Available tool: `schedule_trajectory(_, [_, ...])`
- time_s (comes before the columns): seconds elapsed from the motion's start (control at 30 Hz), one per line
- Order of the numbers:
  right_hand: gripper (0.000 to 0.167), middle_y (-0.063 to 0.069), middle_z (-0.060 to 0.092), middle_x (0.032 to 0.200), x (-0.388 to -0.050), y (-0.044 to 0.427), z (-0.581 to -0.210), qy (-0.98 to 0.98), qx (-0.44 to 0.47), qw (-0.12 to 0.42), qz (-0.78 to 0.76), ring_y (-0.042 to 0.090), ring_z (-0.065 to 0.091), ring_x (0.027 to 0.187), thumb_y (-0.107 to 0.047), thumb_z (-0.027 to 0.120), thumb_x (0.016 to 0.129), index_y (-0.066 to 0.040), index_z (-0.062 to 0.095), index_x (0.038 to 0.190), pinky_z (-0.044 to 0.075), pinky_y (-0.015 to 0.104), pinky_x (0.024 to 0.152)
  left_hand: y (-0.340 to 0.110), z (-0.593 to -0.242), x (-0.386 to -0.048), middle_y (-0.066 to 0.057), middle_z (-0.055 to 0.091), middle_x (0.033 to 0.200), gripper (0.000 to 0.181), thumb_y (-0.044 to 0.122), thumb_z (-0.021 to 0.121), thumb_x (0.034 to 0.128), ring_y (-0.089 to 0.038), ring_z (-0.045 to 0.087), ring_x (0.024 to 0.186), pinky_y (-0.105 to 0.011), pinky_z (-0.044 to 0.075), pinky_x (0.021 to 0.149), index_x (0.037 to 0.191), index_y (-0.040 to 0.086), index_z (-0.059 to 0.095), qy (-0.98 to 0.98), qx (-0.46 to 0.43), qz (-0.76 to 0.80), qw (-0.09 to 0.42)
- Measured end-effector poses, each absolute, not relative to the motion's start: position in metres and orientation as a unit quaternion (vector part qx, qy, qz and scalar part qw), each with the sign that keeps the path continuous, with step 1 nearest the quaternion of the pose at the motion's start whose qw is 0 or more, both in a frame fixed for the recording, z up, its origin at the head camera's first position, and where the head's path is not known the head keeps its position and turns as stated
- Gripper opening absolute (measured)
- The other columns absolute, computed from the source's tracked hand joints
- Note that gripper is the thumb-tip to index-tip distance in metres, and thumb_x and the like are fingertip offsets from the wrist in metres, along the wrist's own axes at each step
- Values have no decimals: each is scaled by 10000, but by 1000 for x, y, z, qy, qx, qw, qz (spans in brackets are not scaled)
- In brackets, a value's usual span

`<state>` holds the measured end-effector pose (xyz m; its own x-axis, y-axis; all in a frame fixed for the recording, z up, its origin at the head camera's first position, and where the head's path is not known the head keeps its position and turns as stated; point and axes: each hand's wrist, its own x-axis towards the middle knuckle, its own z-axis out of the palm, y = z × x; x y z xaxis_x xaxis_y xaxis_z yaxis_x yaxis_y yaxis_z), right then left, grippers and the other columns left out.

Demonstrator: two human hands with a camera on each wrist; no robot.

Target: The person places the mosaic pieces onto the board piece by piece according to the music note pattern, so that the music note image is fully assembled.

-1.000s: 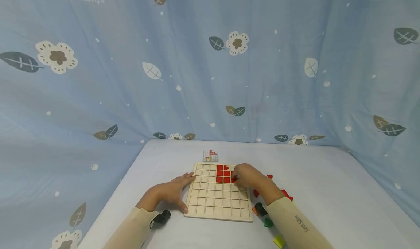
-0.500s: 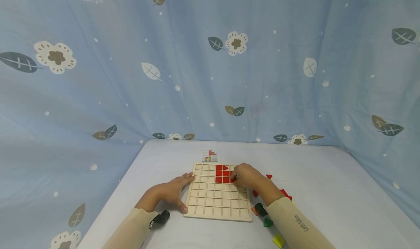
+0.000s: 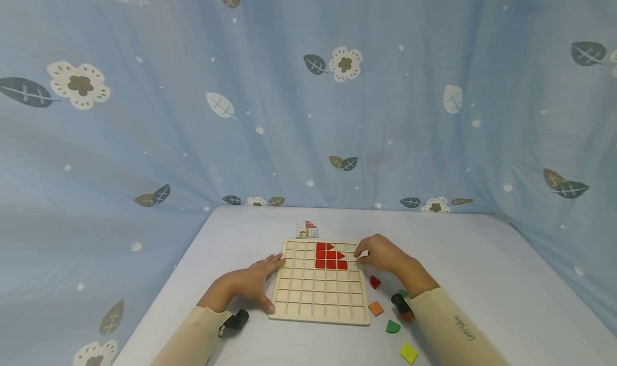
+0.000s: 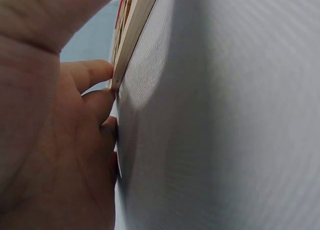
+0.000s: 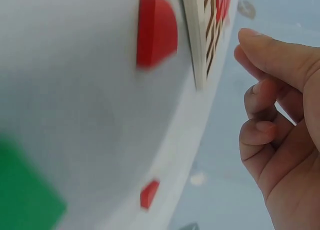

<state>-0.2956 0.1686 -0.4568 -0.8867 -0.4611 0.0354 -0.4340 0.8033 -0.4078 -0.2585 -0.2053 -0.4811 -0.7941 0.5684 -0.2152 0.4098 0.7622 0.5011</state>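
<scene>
A pale wooden grid board (image 3: 315,296) lies on the white table, with red square tiles (image 3: 331,264) and red triangular tiles (image 3: 340,255) set in its upper rows. My left hand (image 3: 248,281) is spread along the board's left edge, thumb near the front corner and fingertips farther up; the left wrist view shows those fingers (image 4: 92,72) touching the board's side. Over the board's upper right edge hovers my right hand (image 3: 384,253), thumb and forefinger close together. Nothing shows between them in the right wrist view, where the other fingers (image 5: 260,132) are loosely bent.
Behind the board lies a small pattern card (image 3: 307,229). To its right are a red rounded piece (image 3: 375,282), an orange square (image 3: 376,308), a green rounded piece (image 3: 392,327) and a yellow square (image 3: 408,353). My right sleeve (image 3: 453,328) partly covers the table there.
My right hand has let go of the red tile at the third row's end and moved right, uncovering it and a red triangle above. The left hand stays at the board's edge.
</scene>
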Motion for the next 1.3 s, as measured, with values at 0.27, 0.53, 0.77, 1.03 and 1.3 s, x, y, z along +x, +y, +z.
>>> schedule_trajectory(0.27, [116,-43,691,950,-299,201,-451,956,-209,37,-202,225,628,949,-86,760,832,-126,754,941,522,334,739,-207,-480,-259,-74,149,1615,1266,455,925,508,-331,109,1464,-551,162,1144,1539,109,278,923,263,218,175])
schedule_trajectory(0.53, [198,13,680,986,-300,222,-458,959,-170,58,-222,165,601,807,-22,750,821,-85,734,1008,547,322,699,-212,-482,-257,-56,147,1617,1267,477,920,502,-353,116,1458,-575,164,1135,1540,123,284,926,254,212,182])
schedule_trajectory(0.77, [264,22,673,1040,-297,240,-471,969,-136,62,-199,264,589,1010,-54,801,773,-101,729,1023,506,473,913,-210,-484,-256,-53,140,1619,1254,487,910,521,-337,105,1464,-571,155,1138,1540,117,280,922,259,219,184])
schedule_trajectory(1.03, [315,14,651,1032,-297,248,-478,975,-96,81,-181,233,583,983,-126,801,794,-123,713,1097,508,474,914,-210,-483,-256,-46,142,1619,1256,475,914,516,-334,106,1464,-562,157,1142,1541,125,279,926,255,213,181])
schedule_trajectory(1.3, [260,-4,628,936,-295,244,-473,975,-101,75,-181,203,565,884,-81,789,795,-105,714,1043,533,437,867,-208,-481,-257,-74,129,1619,1254,470,911,525,-372,100,1458,-585,152,1134,1542,110,270,919,265,227,182])
